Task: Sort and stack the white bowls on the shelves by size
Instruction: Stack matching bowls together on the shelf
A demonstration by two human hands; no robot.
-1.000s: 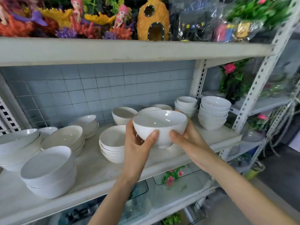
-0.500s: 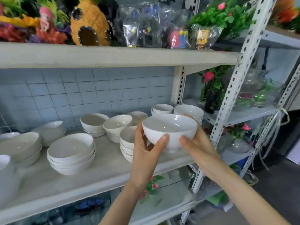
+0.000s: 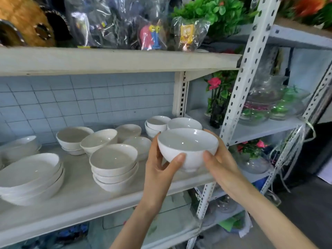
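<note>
Shelf (image 3: 80, 194) carries white stacks (image 3: 115, 168) left of the hands. Left hand (image 3: 159, 169) and right hand (image 3: 221, 164) cup one bowl (image 3: 187, 146) between them. Step: placing. Next, probably: seat it on the matching stack (image 3: 185, 123) directly behind.

Person's left hand (image 3: 158, 169) and right hand (image 3: 221, 164) are bare. Left forearm (image 3: 134, 223) and right forearm (image 3: 265, 211) are bare too, slender, uncovered to the frame edge. Left thumbnail (image 3: 181, 156) is short and plain.
</note>
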